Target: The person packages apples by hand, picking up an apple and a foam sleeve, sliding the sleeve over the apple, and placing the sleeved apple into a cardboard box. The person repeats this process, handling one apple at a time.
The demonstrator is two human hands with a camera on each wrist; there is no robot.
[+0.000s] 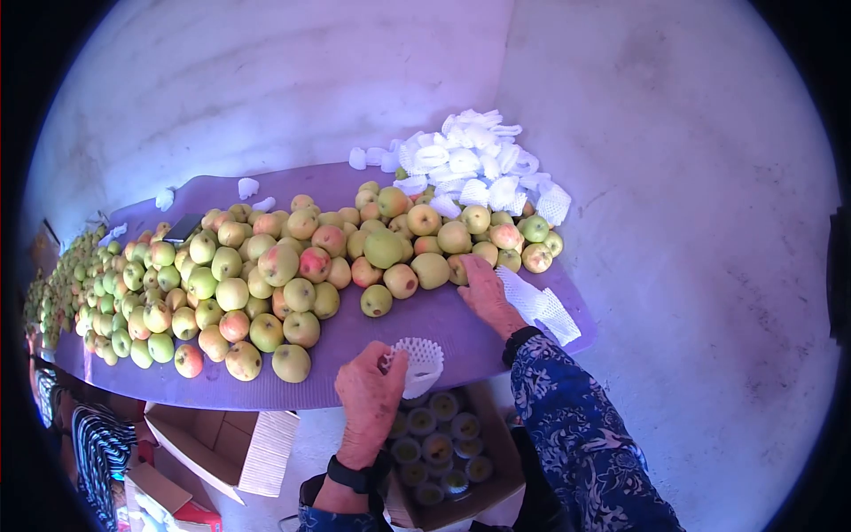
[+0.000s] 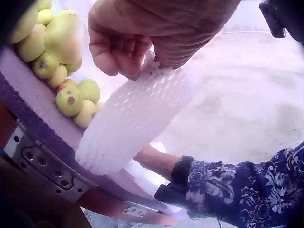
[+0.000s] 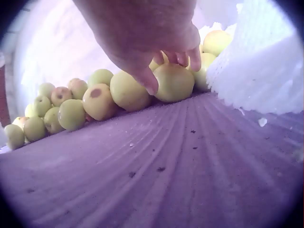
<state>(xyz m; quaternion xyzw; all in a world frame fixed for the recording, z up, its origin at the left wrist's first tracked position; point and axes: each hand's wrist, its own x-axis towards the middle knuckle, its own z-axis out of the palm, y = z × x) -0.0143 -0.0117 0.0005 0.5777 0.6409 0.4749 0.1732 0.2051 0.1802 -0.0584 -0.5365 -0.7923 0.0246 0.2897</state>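
My left hand pinches the rim of a white foam net sleeve, which hangs over the near edge of the purple table. In the left wrist view the sleeve spreads wide below the curled fingers. At the front right of the apple pile, my right hand grips a yellow-green apple, thumb on one side and fingers over the other. The apple rests on the ridged tabletop beside its neighbours. Another foam net sleeve lies flat just right of this hand.
A long heap of apples covers the table's left and middle. White foam nets are piled at the back right. Below the table edge, a cardboard box holds netted apples; another open carton stands left. A dark flat object lies behind the heap.
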